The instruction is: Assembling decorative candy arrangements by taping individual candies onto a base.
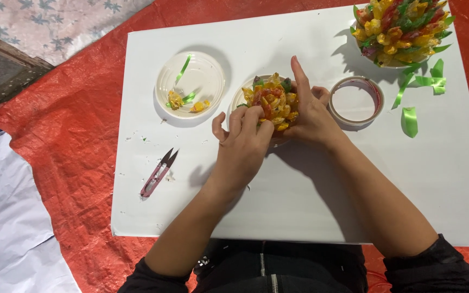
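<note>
Nearest the camera: dark sleeves pushed up at both forearms, which reach forward over a white board [299, 195] laid on a red woven sheet [82, 135].

Left hand [242, 144]: fingers curled and closed against the near left side of a small candy cluster [271, 102], a dome of yellow, orange and red wrapped pieces with a few green bits. Right hand [313, 116]: cupped against the cluster's right side, index finger stretched straight out along its far edge, the other fingers bent in. Both hands touch the cluster. It sits on what looks like a clear round lid at the board's centre, mostly hidden beneath it.

Progress, judged from the layout:
- A larger finished-looking candy bouquet [400, 30] stands at the far right corner, fuller, with green ribbon loops throughout.
- The cluster in hand is smaller and shows little green, so I judge it only partly built.
- A clear plastic dish [190, 81] to the left holds just a few yellow candies and a green ribbon strip; loose supply looks nearly used up.
- Cut green ribbon pieces [424, 92] lie just beside the bouquet, not yet used.
- A tape roll [355, 100] lies flat just right of the right hand.
- Pink thread snips [158, 172] rest near the left edge, well apart from both hands, amid small scraps.

Remaining, likely: more pieces and ribbon.
</note>
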